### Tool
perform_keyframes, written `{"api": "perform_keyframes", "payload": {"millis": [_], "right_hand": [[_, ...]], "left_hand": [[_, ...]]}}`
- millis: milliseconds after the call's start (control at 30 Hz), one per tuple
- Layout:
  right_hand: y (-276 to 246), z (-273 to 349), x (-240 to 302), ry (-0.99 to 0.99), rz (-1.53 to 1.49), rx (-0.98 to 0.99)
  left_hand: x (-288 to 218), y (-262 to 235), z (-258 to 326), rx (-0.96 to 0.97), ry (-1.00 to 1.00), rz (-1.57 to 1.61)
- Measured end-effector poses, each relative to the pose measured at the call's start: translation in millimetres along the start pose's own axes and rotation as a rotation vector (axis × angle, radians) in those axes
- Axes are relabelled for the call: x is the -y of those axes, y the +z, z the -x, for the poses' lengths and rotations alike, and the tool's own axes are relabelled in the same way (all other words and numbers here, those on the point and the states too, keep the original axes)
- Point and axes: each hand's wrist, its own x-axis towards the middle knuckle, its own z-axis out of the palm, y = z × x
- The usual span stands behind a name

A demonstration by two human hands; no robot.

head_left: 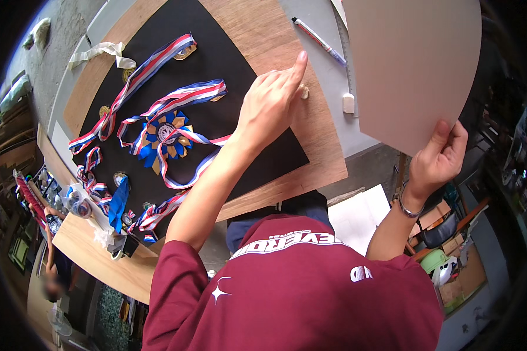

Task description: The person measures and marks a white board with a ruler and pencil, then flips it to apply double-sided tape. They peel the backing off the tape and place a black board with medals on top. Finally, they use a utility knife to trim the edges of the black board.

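My left hand [270, 99] reaches over a plywood board [316, 146], its index finger stretched out and the tip beside a small pale object [304, 91] on the bare wood. The fingers are apart and hold nothing. My right hand [439, 157] grips the lower corner of a large beige card sheet [413, 64] and holds it up at the right. A black sheet [216, 55] covers most of the board. On it lie several medals on red, white and blue ribbons [152, 61], and a blue and gold rosette [165, 136].
A marker pen [318, 40] and a metal ruler [346, 64] lie on the grey table beyond the board. More ribbons, medals and a roll of tape [79, 205] are heaped at the left. Boxes, a green bowl [432, 259] and clutter sit on the floor at the lower right.
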Motion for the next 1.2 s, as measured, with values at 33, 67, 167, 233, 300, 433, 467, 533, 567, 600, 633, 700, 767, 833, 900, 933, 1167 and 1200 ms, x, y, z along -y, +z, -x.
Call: {"api": "perform_keyframes", "payload": {"millis": [33, 67, 167, 233, 300, 433, 467, 533, 567, 600, 633, 700, 767, 833, 900, 933, 1167, 1200], "right_hand": [[-2.7, 5.0, -1.7, 0.014, -0.009, 0.011], [-5.6, 10.0, -3.0, 0.029, -0.021, 0.022], [-14.0, 24.2, -6.4, 0.093, -0.034, 0.094], [-17.9, 32.3, -8.7, 0.144, -0.076, 0.123], [-20.6, 39.2, -10.5, 0.157, -0.073, 0.187], [-23.8, 51.8, -11.7, 0.199, -0.114, 0.271], [-24.5, 54.4, -11.8, 0.203, -0.128, 0.289], [-26.3, 58.6, -12.3, 0.272, -0.175, 0.359], [-27.2, 60.0, -12.9, 0.307, -0.198, 0.392], [-26.6, 61.9, -13.9, 0.314, -0.241, 0.411], [-27.1, 63.6, -14.6, 0.318, -0.254, 0.438], [-26.4, 68.8, -16.0, 0.328, -0.288, 0.491], [-24.7, 77.4, -15.8, 0.346, -0.292, 0.518], [-19.9, 92.3, -11.4, 0.311, -0.262, 0.521], [-10.2, 108.3, -5.7, 0.416, -0.347, 0.564], [-3.9, 116.3, -2.3, 0.468, -0.357, 0.604], [45.0, 149.9, 34.5, 0.352, -0.182, 0.608], [51.5, 144.0, 35.9, 0.197, -0.018, 0.536]], "left_hand": [[-2.0, -4.4, 5.8, -0.019, 0.005, -0.024], [-6.0, -12.2, 16.8, 0.083, 0.015, -0.067], [-18.3, -26.2, 47.4, 0.434, 0.156, -0.137], [-22.0, -33.0, 59.3, 0.598, 0.303, -0.371], [-21.7, -34.0, 58.2, 0.648, 0.315, -0.347], [-20.7, -32.7, 33.4, 0.783, 0.351, -0.254], [-22.1, -34.0, 26.9, 0.817, 0.366, -0.216], [-27.3, -41.4, 17.7, 0.809, 0.421, -0.147], [-30.6, -46.9, 14.7, 0.807, 0.431, -0.114], [-34.0, -54.0, 13.0, 0.807, 0.442, -0.081], [-37.6, -61.3, 11.7, 0.822, 0.449, -0.048], [-45.0, -76.2, 9.6, 0.798, 0.478, -0.004], [-53.4, -89.7, 7.7, 0.77, 0.477, 0.027], [-61.4, -99.5, 5.3, 0.786, 0.47, 0.026], [-67.7, -107.3, 3.7, 0.803, 0.452, 0.023], [-69.5, -110.4, 3.2, 0.822, 0.456, -0.003], [-62.5, -104.0, 8.1, 0.811, 0.435, 0.0], [-59.9, -99.5, 9.3, 0.815, 0.421, -0.001]]}}
